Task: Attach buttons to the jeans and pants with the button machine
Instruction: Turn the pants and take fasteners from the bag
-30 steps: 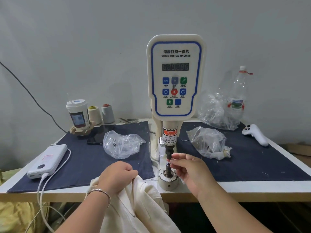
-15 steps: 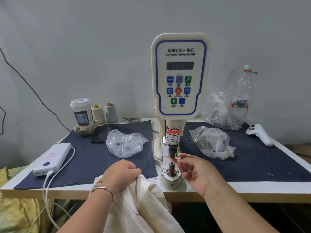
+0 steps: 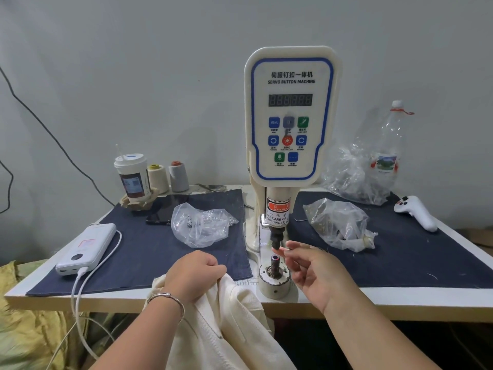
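The white servo button machine (image 3: 290, 116) stands mid-table, its black upper punch (image 3: 276, 237) hanging just above the lower die post (image 3: 274, 263). My right hand (image 3: 317, 273) reaches in from the right with loosely extended fingers, the fingertips beside the punch tip; I cannot see anything held in them. My left hand (image 3: 192, 273) grips a bunch of the cream pants (image 3: 229, 329) at the table's front edge, left of the die base. The pants hang down off the table.
Clear plastic bags of small metal parts lie left (image 3: 200, 225) and right (image 3: 336, 222) of the machine on dark denim mats (image 3: 133, 257). A power bank (image 3: 86, 248), phone (image 3: 162, 209), cup (image 3: 132, 177), thread spools (image 3: 178, 176), white controller (image 3: 416, 213) and bottle (image 3: 386, 156) ring the table.
My right hand's fingers, pinched at the punch tip a second ago, have loosened and spread. My left hand keeps its hold on the pants.
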A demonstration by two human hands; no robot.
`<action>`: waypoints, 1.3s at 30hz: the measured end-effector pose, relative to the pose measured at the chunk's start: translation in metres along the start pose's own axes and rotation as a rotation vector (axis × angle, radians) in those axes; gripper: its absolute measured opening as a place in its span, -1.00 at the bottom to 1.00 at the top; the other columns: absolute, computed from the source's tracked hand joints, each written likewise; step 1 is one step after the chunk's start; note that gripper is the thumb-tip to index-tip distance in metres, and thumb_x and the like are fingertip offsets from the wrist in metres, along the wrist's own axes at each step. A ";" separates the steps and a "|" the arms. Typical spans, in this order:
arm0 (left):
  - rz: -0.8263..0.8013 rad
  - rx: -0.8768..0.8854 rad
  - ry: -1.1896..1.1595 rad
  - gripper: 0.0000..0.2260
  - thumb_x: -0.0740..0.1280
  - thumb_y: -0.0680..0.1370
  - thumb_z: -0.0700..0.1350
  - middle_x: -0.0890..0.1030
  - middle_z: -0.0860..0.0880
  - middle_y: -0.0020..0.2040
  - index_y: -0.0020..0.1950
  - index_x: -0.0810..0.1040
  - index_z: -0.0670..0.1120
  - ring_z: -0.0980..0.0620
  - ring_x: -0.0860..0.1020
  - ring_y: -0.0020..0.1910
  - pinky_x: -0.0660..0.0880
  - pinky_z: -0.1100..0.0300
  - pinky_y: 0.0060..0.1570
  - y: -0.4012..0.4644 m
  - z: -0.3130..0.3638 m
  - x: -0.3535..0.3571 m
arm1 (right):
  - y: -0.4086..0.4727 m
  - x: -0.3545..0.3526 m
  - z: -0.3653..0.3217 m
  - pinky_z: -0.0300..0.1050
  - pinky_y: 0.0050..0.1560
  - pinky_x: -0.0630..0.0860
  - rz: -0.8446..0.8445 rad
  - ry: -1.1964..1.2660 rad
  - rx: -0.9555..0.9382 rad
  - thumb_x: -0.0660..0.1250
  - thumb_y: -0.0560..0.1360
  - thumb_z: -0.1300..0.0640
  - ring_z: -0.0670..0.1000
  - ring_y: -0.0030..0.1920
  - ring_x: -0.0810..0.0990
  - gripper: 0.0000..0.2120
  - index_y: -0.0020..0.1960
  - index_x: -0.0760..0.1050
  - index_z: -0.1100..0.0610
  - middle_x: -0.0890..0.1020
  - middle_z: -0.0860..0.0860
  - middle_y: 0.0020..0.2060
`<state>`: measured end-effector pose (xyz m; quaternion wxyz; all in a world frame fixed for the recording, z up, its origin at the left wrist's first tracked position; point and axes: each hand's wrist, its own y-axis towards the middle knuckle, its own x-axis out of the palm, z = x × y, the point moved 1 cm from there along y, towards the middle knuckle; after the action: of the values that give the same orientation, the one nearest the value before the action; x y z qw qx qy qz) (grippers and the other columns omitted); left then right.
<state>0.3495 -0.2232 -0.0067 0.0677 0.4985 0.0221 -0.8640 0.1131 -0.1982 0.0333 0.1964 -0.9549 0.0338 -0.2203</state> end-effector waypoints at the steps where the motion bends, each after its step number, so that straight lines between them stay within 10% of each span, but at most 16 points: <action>1: -0.001 -0.001 0.001 -0.67 0.27 0.40 -0.03 0.19 0.06 -0.50 -0.47 0.19 -0.05 0.05 0.16 -0.41 0.13 0.18 -0.41 0.000 0.000 0.000 | 0.000 0.001 -0.001 -0.32 -0.61 0.38 -0.007 -0.005 0.006 0.37 0.44 0.43 -0.09 -0.47 0.62 -0.85 -0.04 0.59 0.24 0.72 0.16 -0.23; 20: 0.020 0.009 0.008 -0.66 0.29 0.42 -0.03 0.19 0.05 -0.50 -0.44 0.18 -0.05 0.06 0.16 -0.40 0.13 0.19 -0.41 -0.001 0.000 0.000 | -0.001 0.001 -0.005 -0.34 -0.65 0.28 -0.031 0.151 0.113 0.30 0.41 0.45 -0.09 -0.52 0.57 -0.85 -0.10 0.53 0.24 0.67 0.23 0.02; 25: 0.021 0.004 0.010 -0.66 0.28 0.42 -0.03 0.20 0.06 -0.51 -0.44 0.19 -0.05 0.06 0.17 -0.41 0.14 0.19 -0.41 -0.002 0.000 0.000 | -0.005 0.000 -0.004 -0.32 -0.66 0.30 -0.009 0.104 0.094 0.33 0.41 0.44 -0.09 -0.54 0.56 -0.85 -0.08 0.52 0.25 0.71 0.19 -0.22; 39: 0.024 0.005 -0.004 -0.66 0.29 0.42 -0.05 0.18 0.05 -0.46 -0.43 0.17 -0.06 0.04 0.17 -0.38 0.13 0.18 -0.39 -0.002 0.001 0.001 | -0.011 -0.002 -0.004 -0.31 -0.64 0.32 -0.036 0.045 0.071 0.34 0.43 0.41 -0.10 -0.53 0.55 -0.86 -0.08 0.52 0.23 0.72 0.16 -0.13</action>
<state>0.3482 -0.2215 -0.0069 0.0771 0.4972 0.0139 -0.8641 0.1096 -0.1892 0.0402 0.2254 -0.9426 0.0134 -0.2461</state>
